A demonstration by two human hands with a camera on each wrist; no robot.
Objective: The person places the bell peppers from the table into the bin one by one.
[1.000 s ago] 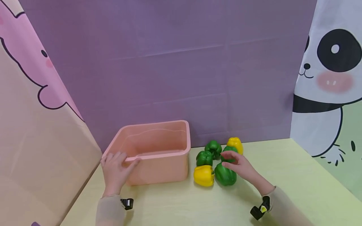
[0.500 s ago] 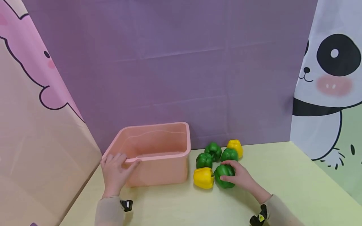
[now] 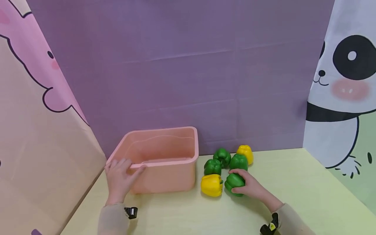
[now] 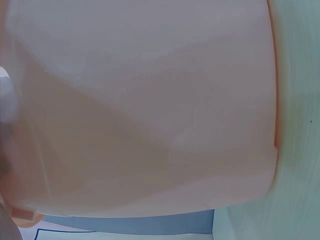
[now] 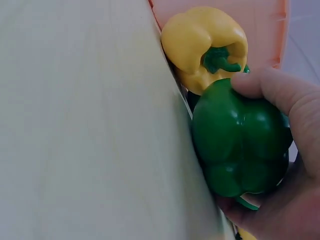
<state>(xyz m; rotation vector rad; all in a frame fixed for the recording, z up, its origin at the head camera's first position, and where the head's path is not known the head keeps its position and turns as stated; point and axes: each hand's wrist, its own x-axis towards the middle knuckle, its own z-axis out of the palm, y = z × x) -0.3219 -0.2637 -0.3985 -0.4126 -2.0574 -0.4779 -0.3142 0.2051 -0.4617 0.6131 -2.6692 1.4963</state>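
My left hand (image 3: 118, 179) grips the near left rim of a pink plastic bin (image 3: 164, 178), thumb outside and fingers over the edge. Only the bin's pink wall (image 4: 150, 110) fills most of the left wrist view. With thumb and fingers around it, my right hand (image 3: 251, 186) holds a green bell pepper (image 3: 234, 182) low at the table. In the right wrist view that green pepper (image 5: 240, 140) sits between thumb and fingers, close to a yellow bell pepper (image 5: 200, 40). The yellow pepper (image 3: 211, 185) lies just left of it in the head view.
Behind the held pepper stand green peppers (image 3: 238, 162), (image 3: 212, 167) and a farther green pepper (image 3: 222, 156), plus a yellow pepper (image 3: 245, 153) at the back. A purple backdrop (image 3: 176, 65) rises behind the pale table (image 3: 176, 215). A panda-print cloth (image 3: 332, 137) hangs at right.
My right hand has come down from above the peppers and closed around the front green one, which has shifted slightly right. My left hand stays on the bin rim.
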